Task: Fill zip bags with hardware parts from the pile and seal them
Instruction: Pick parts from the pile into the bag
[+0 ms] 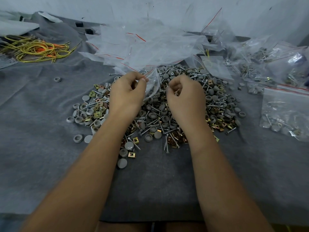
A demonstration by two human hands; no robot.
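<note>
Where the grey cloth [41, 148] covering the surface runs toward the far left, a tangle of yellow and orange cords [36, 48] lies near the wall. Just right of it, a loose heap of empty zip bags [142, 46] with red seal lines spreads behind the pile of hardware parts [157, 114], which mixes grey caps, silver screws and brass-coloured clips. Above that pile the left hand [126, 94] pinches the mouth of a clear zip bag [153, 82] between thumb and curled fingers; what the bag holds cannot be made out. Beside it, the right hand [185, 97] has its fingers curled round a few small parts [176, 92], held just right of the bag's opening. Farther right, a filled bag [284, 111] lies flat with screws and caps inside and its red strip along the top, and more filled bags [267, 64] sit crumpled behind it. A pale scuffed wall [100, 7] closes the back.
</note>
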